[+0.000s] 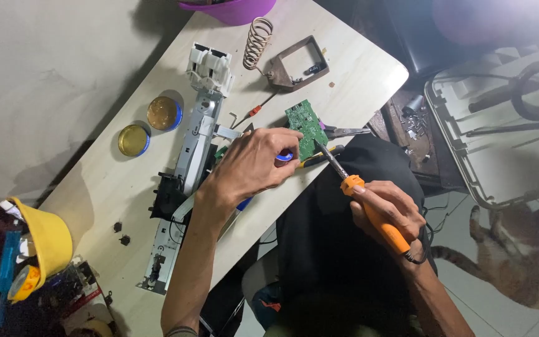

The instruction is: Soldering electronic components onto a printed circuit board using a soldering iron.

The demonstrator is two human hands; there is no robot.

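Observation:
My right hand (389,211) grips the orange handle of a soldering iron (369,206); its metal tip reaches the lower right corner of a green circuit board (304,123) on the wooden table (113,181). My left hand (258,161) is closed over a small blue-and-white object (286,156) right beside the board, and hides most of it. A long grey and white mechanism (193,150) pulled from some device lies left of that hand.
Two round tins (150,125) of amber paste sit at the left. A coil-spring iron stand (285,59) stands at the back, pliers (343,131) by the board. A yellow container (43,240) is lower left, an open tool case (500,118) and a cat (519,262) right.

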